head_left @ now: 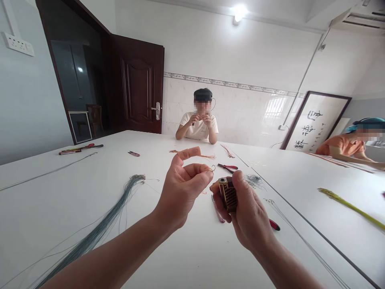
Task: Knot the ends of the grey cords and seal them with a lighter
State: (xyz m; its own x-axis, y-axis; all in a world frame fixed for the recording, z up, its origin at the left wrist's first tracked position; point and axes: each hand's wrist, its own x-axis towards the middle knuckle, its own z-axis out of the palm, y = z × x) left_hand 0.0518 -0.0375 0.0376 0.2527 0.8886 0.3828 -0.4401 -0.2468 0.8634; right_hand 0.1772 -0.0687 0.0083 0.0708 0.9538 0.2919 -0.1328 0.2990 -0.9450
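Observation:
Between the thumb and index finger of my left hand [188,182] is a small thin hook [213,167], held above the middle of the table. My right hand [248,206] is wrapped round a dark lighter [229,194] with a gold pattern, its thumb near the top. No flame shows. The lighter is just right of the hook, and the two do not touch. Left of my hands lies a long bundle of grey-green line [116,206] with a knotted end.
On the white table [192,257] lie pliers [227,167], small snips [134,153], a grey tangle [254,181], orange strands [227,151] and a yellow-green bundle [350,206]. A person [198,124] sits opposite; another person [343,146] leans over the table at right.

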